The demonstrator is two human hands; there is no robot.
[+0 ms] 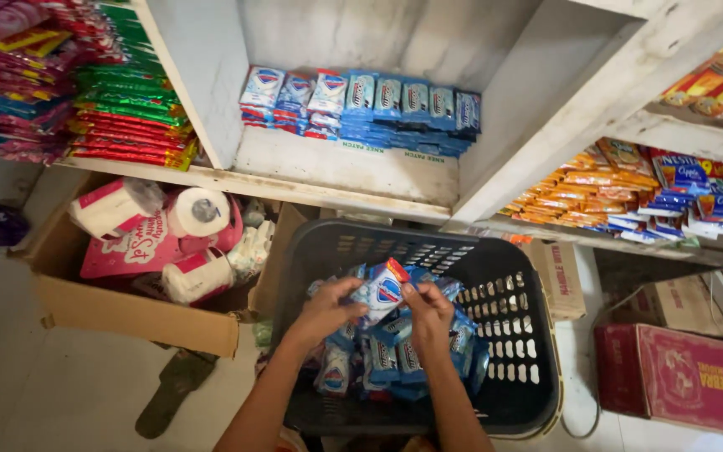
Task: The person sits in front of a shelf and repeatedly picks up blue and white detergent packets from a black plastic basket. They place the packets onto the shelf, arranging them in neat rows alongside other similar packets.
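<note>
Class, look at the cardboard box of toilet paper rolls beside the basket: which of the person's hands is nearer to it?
Left. The left hand is on the side of the cardboard box, gripping the small white-and-blue packet over the basket; the right hand is farther away, on the packet's other side.

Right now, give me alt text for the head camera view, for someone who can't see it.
Two bare hands, left hand and right hand, hold a white and blue soap packet over a dark plastic basket full of similar packets. Behind it, a white shelf holds a row of soap packets; a cardboard box of tissue rolls sits left.
</note>
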